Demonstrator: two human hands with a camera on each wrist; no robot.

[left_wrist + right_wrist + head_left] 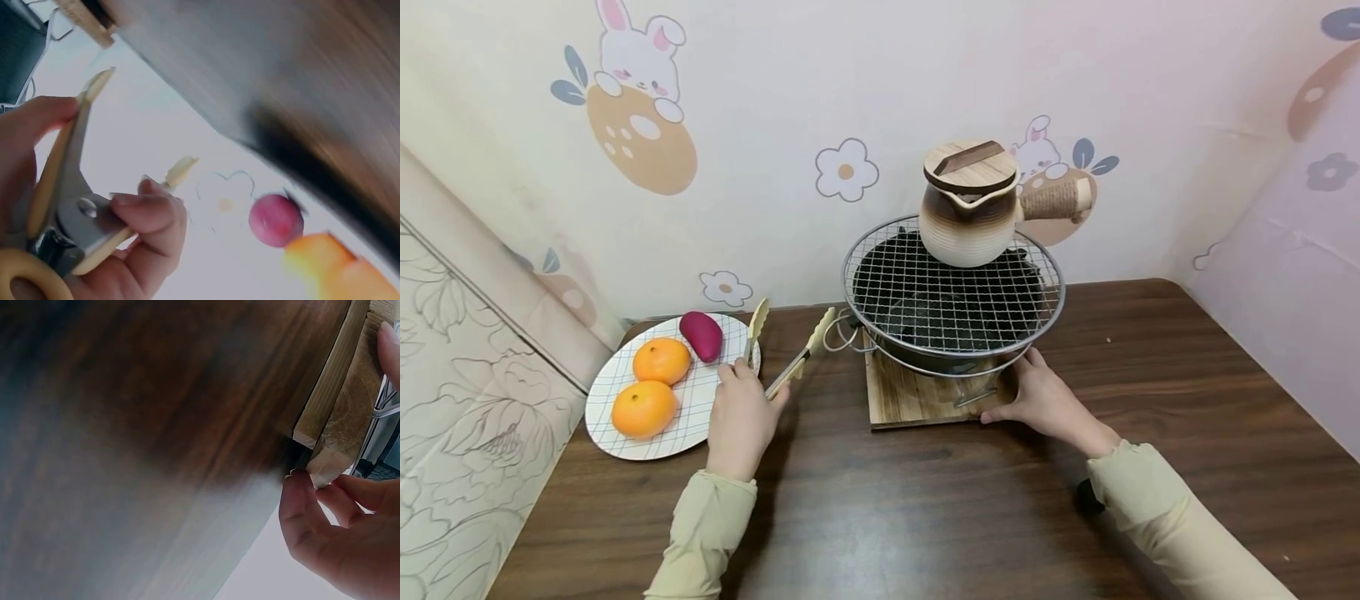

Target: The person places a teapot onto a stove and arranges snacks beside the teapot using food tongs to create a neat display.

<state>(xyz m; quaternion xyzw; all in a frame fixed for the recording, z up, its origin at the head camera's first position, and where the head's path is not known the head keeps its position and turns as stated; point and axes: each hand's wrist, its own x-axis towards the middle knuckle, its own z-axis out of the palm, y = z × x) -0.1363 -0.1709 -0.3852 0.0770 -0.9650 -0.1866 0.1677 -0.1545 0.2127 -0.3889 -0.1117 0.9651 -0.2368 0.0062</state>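
A pale wall covering (767, 100), printed with rabbits and flowers, rose behind the brown bench (865, 508), which carried all the things. The largest of these was a round grill (936, 360) with a wire mesh (917, 312) on its top. To the left was a white plate (696, 404), with thin lines crossing on its surface. The wooden board (906, 406) was under the grill, and its front part was visible. Toward the back of the mesh stood a clay pot (966, 235), with a wooden lid (970, 171) and a handle (1051, 202) pointing to the right.

The tongs (792, 370) were in the left hand (741, 421), whose fingers were closed around them; the two tips stood apart, between the plate and the grill. The right hand (1048, 396) was grasping the wooden board at its right end, with the thumb toward the front. Two oranges (644, 409) lay together on the plate, and just beside the rear one lay a smaller purple oval piece (702, 336).
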